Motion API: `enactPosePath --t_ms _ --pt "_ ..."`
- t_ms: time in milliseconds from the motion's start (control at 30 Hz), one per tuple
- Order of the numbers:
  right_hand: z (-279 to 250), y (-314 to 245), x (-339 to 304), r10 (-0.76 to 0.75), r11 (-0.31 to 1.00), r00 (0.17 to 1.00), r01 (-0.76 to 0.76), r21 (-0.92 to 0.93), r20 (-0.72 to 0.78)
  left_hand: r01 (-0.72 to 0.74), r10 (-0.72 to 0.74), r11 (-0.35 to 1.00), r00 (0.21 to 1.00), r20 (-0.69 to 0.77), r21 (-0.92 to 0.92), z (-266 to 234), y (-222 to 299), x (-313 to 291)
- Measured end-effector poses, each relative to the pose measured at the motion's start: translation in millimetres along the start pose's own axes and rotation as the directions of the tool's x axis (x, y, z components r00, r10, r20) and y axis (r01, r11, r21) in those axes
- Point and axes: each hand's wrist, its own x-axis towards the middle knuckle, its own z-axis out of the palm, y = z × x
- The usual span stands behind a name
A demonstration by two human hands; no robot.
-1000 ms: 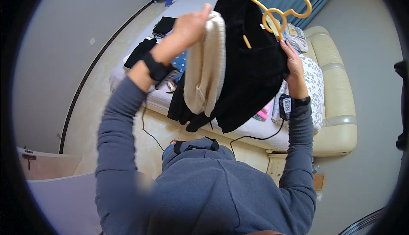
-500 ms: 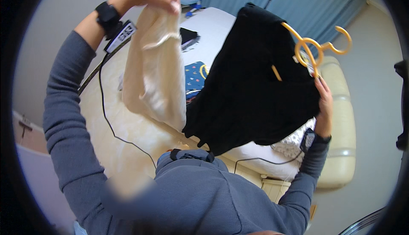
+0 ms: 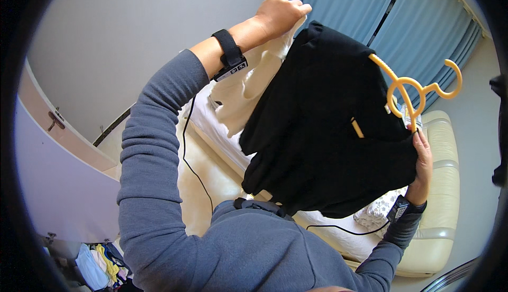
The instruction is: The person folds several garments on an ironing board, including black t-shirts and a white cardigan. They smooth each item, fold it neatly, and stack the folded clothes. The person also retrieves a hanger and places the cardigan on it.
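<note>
A black top (image 3: 328,117) hangs on a yellow plastic hanger (image 3: 413,93) in front of me, tilted, with the hook pointing right. My right hand (image 3: 423,154) grips the top and the hanger's end at the right edge. Raised at the upper middle, my left hand (image 3: 280,16) is closed on the top of a soft cream garment (image 3: 254,83). This garment drapes down behind my left forearm and lies partly hidden beside the black top. I cannot tell whether the two are joined.
A bed with a padded cream headboard (image 3: 442,186) stands behind the garments, a patterned pillow (image 3: 378,210) on it. Blue curtains (image 3: 354,1) hang at the back. At left is an open cabinet door (image 3: 63,181), with piled clothes (image 3: 103,263) below. Black cables run from both wrists.
My left hand has moved right with the cream garment, close to the black top's upper corner. The view has turned, bringing the cabinet door and piled clothes into sight.
</note>
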Motion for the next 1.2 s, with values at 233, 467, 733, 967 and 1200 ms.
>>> enactPosePath --t_ms 233,467,733,967,1200 --pt "1 16 7 0.026 0.998 1.0 -0.027 -0.053 -0.009 -0.212 0.188 0.977 0.927 -0.324 -0.038 -15 52 44" --pt "6 12 3 0.028 0.992 0.991 -0.011 0.129 -0.132 -0.289 0.269 0.957 0.875 -0.403 0.01 -55 76 44" --pt "1 10 -1 -0.092 0.984 0.977 0.119 0.132 -0.193 -0.002 -0.015 0.998 0.963 -0.269 -0.064 -76 101 38" --pt "8 10 -1 -0.006 0.988 0.983 0.034 0.152 -0.181 -0.067 -0.208 0.838 0.878 -0.431 -0.541 -74 220 64" --pt "-24 13 -3 -0.168 0.965 0.942 0.097 -0.242 -0.291 -0.473 0.145 0.615 0.855 -0.499 -0.631 -124 181 -48"
